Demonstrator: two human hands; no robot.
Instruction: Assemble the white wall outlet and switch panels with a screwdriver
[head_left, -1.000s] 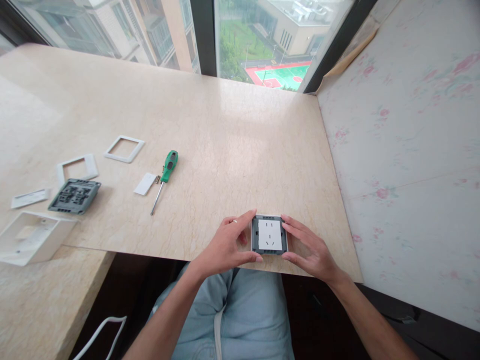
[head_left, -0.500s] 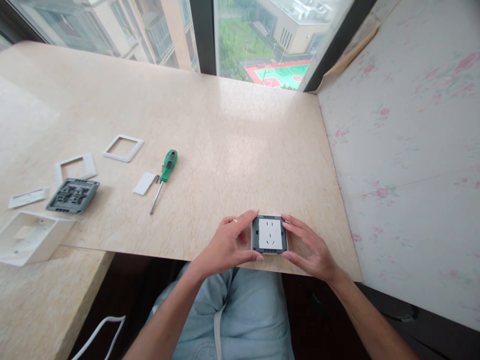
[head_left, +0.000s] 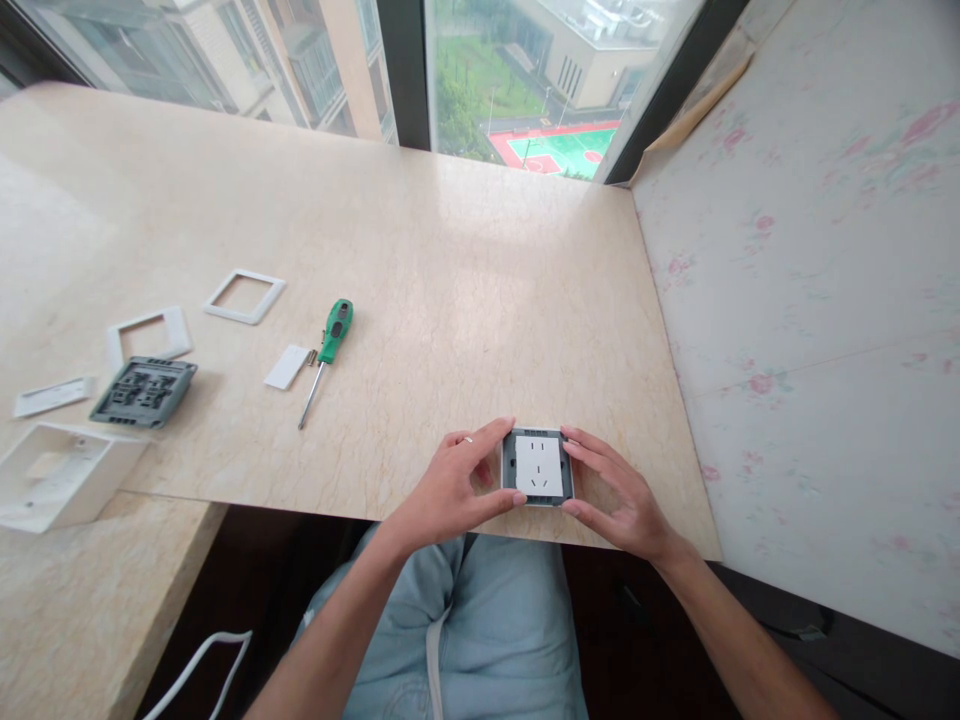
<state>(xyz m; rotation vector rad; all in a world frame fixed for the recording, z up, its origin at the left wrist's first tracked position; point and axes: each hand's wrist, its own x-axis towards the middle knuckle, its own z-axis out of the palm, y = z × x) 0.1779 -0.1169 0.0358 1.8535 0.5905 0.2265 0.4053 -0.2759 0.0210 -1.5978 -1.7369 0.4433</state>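
Near the front edge of the counter, a wall socket (head_left: 538,468) with a white slotted face and a grey frame lies face up between my hands. My left hand (head_left: 457,478) grips its left side, thumb at the lower left corner and index finger at the upper left. On the opposite side, my right hand (head_left: 621,490) holds the right edge, fingers at the top corner and thumb at the bottom one. What is under the socket is mostly hidden; a thin pale rim shows around it.
A green screwdriver (head_left: 336,332) lies left of centre by small screws (head_left: 312,357) and a white plate (head_left: 286,367). Further left are two white frames (head_left: 244,297), a grey switch module (head_left: 144,391), a white strip (head_left: 52,397) and a white box (head_left: 75,480). A papered wall (head_left: 810,350) bounds the right.
My left thumb has shifted slightly up onto the socket's lower left corner. Otherwise both hands and the socket stay in place; the whole view has drifted a little.
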